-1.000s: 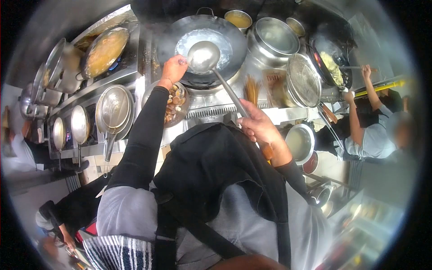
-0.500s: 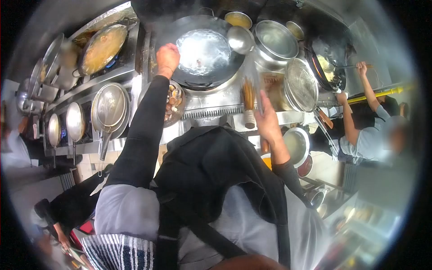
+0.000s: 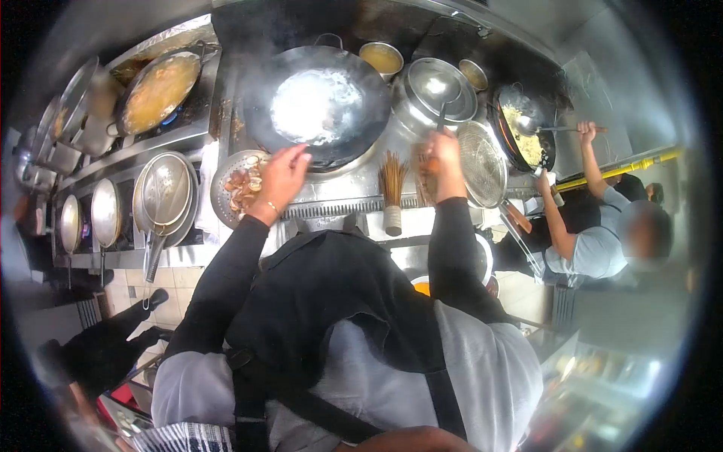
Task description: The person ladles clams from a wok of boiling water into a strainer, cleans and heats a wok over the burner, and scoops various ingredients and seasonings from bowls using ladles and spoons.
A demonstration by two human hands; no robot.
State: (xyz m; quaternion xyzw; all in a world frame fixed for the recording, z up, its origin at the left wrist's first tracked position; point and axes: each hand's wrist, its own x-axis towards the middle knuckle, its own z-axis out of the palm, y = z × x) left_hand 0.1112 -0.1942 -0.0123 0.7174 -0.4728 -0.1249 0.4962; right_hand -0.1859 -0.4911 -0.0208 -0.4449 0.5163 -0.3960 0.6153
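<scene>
A large dark wok with steaming, bubbling pale liquid sits in front of me. My left hand is over its near rim, fingers curled together; whether anything is in them is hidden. Beside that hand, a perforated strainer bears brown and pale food pieces. My right hand is wrapped round the handle of a ladle. The ladle's head is at the metal pot right of the wok. Between my hands stands a bamboo wok brush.
Right of my right hand rests a mesh strainer. A co-worker tends another wok on the right. Left are a pan of orange-brown food and several strainers and pans. Small pots line the back.
My left hand has come from the wok's left side to its near rim. My right hand has moved forward, and the ladle's head has shifted from the wok's right edge to the pot.
</scene>
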